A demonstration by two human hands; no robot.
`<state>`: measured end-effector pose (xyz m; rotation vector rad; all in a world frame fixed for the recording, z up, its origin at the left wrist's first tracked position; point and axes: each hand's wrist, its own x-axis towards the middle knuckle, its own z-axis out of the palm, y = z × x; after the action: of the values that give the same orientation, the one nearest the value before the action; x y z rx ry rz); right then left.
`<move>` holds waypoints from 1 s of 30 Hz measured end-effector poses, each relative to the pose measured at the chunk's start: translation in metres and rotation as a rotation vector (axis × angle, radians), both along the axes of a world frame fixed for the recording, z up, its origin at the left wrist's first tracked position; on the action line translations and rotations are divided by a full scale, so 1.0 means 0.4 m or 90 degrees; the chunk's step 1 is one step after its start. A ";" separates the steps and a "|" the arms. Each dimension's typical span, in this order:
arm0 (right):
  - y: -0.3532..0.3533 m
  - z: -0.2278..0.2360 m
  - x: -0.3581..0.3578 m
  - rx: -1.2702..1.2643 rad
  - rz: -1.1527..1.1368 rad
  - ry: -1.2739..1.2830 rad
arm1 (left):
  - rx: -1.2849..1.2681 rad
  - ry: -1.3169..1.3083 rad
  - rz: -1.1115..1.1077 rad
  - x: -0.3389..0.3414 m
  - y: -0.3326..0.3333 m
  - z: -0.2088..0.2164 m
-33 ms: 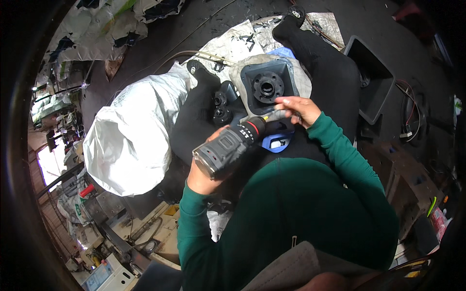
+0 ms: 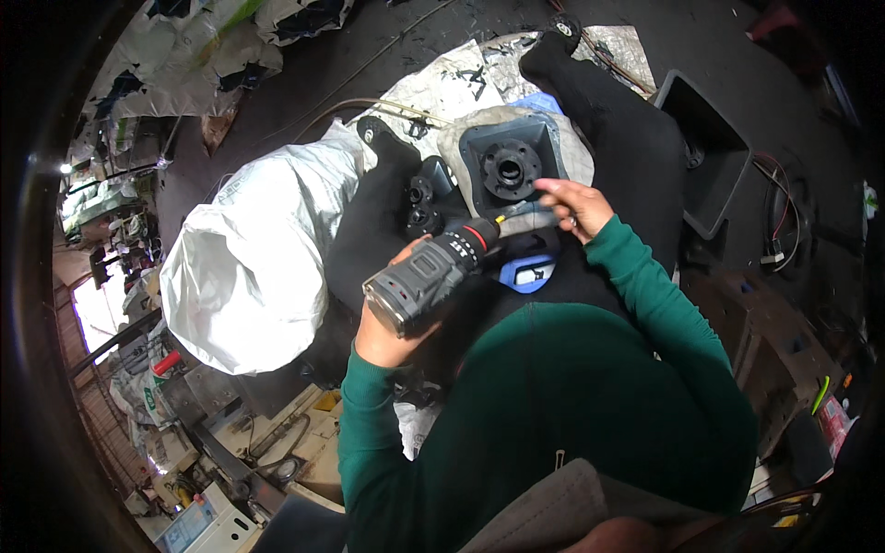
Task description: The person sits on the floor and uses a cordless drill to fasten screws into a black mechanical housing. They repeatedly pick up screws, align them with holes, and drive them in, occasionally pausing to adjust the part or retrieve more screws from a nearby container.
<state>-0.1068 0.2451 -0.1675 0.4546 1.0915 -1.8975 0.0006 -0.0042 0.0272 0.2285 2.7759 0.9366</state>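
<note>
My left hand point(image 2: 385, 343) is wrapped round a grey and black cordless drill point(image 2: 419, 281) with a red ring near its nose. A yellowish bit point(image 2: 501, 219) points up and right from the drill, just short of a dark grey square housing point(image 2: 550, 147). Inside the housing sits a black round flange point(image 2: 499, 182) with a centre hole and several small holes round it. At the housing's lower right corner is my right hand point(image 2: 587, 210), thumb and fingers drawn together. What they hold, if anything, is too small to make out.
The housing rests on pale cloth point(image 2: 579, 166) between my black-clad legs. Smaller black round parts point(image 2: 423, 218) lie left of it. A white sack point(image 2: 244, 276) stands open at the left, a black bin point(image 2: 714, 175) at the right. A blue and white object point(image 2: 529, 274) lies near my lap.
My right fingertips have shifted slightly right, and the drill's nose has moved a little up and left. Both hands keep about the same places.
</note>
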 end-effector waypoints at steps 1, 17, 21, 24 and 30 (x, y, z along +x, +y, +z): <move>-0.007 -0.020 -0.009 -0.010 -0.094 0.014 | 0.025 -0.024 0.054 -0.016 -0.015 -0.010; -0.130 -0.130 -0.088 0.175 -0.060 0.102 | 0.013 -0.113 0.147 -0.195 -0.049 -0.120; -0.135 -0.114 -0.115 0.133 -0.070 0.139 | 0.002 -0.046 0.089 -0.223 -0.059 -0.115; -0.141 -0.096 -0.134 0.118 -0.052 0.160 | 0.008 -0.231 0.206 -0.234 -0.077 -0.103; -0.142 -0.098 -0.145 0.137 -0.035 0.166 | 0.043 -0.230 0.164 -0.245 -0.081 -0.111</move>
<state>-0.1649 0.1884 -0.2067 0.3666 1.4778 -1.9335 -0.0976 -0.0367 -0.0172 -0.2705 2.4767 1.0138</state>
